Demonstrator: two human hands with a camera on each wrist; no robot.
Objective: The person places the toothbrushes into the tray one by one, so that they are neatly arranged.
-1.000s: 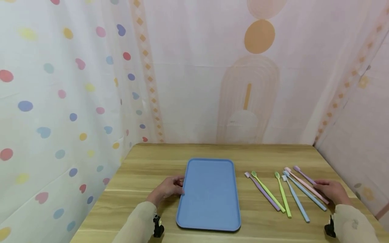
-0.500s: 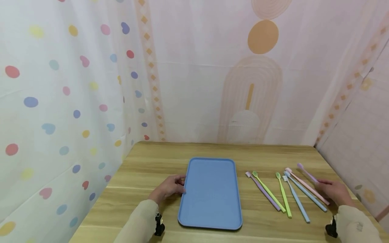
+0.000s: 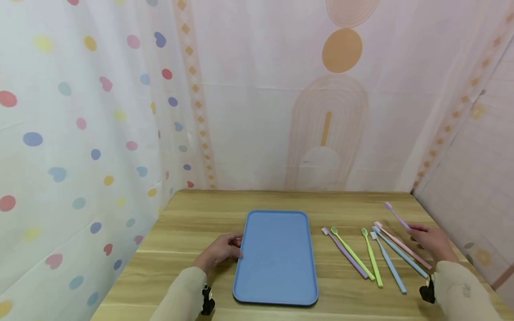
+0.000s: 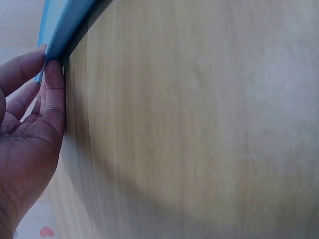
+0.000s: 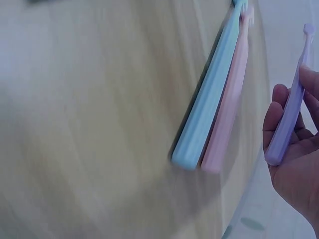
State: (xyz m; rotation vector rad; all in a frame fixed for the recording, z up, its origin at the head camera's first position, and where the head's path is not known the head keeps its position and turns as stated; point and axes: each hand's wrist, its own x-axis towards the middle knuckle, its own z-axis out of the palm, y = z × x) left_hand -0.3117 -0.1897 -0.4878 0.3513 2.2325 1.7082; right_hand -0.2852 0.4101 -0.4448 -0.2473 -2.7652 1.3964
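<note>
In the head view, a shallow blue tray [image 3: 275, 258] lies on the wooden table. My left hand [image 3: 221, 250] is at its left edge, thumb and fingers pinching the rim; the left wrist view shows the fingertips against the tray's edge [image 4: 67, 30]. On the right, my right hand [image 3: 433, 243] holds a purple toothbrush [image 3: 397, 217] by its handle, bristle end pointing away. The right wrist view shows this toothbrush [image 5: 289, 122] lying across the palm, pinched near its neck. Below it are a pink toothbrush [image 3: 405, 246] and a blue toothbrush [image 3: 401, 253] on the table.
Between the tray and my right hand lie another purple toothbrush [image 3: 347, 256], two green toothbrushes, one beside it [image 3: 353, 254] and one apart [image 3: 372, 258], and a second blue toothbrush [image 3: 390, 264]. Patterned curtains [image 3: 249, 111] hang behind the table and at both sides.
My right hand has raised the purple toothbrush from beside the pink one and shifted it away from me and slightly left. The left hand and tray have stayed put.
</note>
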